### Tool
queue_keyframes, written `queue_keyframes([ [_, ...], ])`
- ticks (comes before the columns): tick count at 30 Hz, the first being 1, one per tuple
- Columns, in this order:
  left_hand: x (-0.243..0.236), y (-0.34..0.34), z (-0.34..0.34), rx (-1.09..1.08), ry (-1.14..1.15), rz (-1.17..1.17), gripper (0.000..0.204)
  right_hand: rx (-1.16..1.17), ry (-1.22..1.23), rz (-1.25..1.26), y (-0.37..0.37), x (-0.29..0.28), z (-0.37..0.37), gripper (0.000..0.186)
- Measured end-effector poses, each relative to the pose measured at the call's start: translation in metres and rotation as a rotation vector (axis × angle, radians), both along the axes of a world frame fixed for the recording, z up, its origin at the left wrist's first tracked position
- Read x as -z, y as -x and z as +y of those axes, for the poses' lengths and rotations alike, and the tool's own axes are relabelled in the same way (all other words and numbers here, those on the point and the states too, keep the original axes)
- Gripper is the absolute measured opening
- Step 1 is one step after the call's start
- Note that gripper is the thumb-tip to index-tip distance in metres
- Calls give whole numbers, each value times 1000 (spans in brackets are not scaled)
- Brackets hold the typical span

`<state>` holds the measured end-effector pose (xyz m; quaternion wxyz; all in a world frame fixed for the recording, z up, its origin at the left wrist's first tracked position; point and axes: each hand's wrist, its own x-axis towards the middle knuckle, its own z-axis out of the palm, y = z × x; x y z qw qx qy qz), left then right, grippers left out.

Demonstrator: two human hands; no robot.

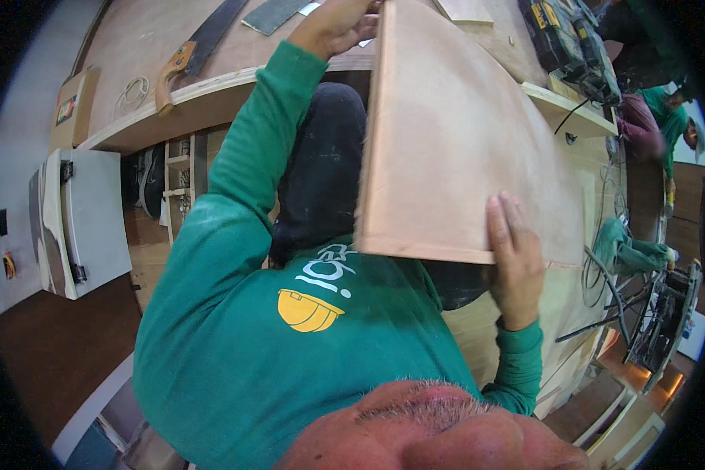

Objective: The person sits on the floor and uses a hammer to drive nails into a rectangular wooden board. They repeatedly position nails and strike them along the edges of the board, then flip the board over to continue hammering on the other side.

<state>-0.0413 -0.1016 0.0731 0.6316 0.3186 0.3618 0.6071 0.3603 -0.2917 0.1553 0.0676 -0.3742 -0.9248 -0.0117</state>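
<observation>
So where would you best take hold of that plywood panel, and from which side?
Probably by two opposite edges, as the hands grip it now: the left hand on the far top edge, the right hand on the near bottom edge. The plywood panel is broad, flat and thin, standing tilted beside the workbench, so its face offers no grip; only the edges do.

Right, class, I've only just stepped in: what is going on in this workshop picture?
A person in a green long-sleeved shirt holds a flat plywood board with both bare hands. The left hand grips its far top edge by the workbench; the right hand clasps its near lower corner. The board is lifted and tilted, not lying flat. A handsaw rests on the bench, and a power tool sits at the far right of it. Another person in green works at the right.
</observation>
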Motion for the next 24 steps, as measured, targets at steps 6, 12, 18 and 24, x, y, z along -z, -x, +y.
queue_keyframes([
  [6, -27, 11, 44, 62, -256, 225, 36, 72, 121, 193, -16, -76, 30, 62],
  [12, 15, -3, 40, 27, -411, -164, 57, 195, 98, 419, -58, -97, 76, 40],
  [18, 23, -5, 37, 36, -506, -284, 48, 222, -5, 477, -69, -143, 146, 39],
  [24, 36, -4, 40, -49, -549, -133, 49, 74, 88, 663, -53, -162, 235, 35],
])
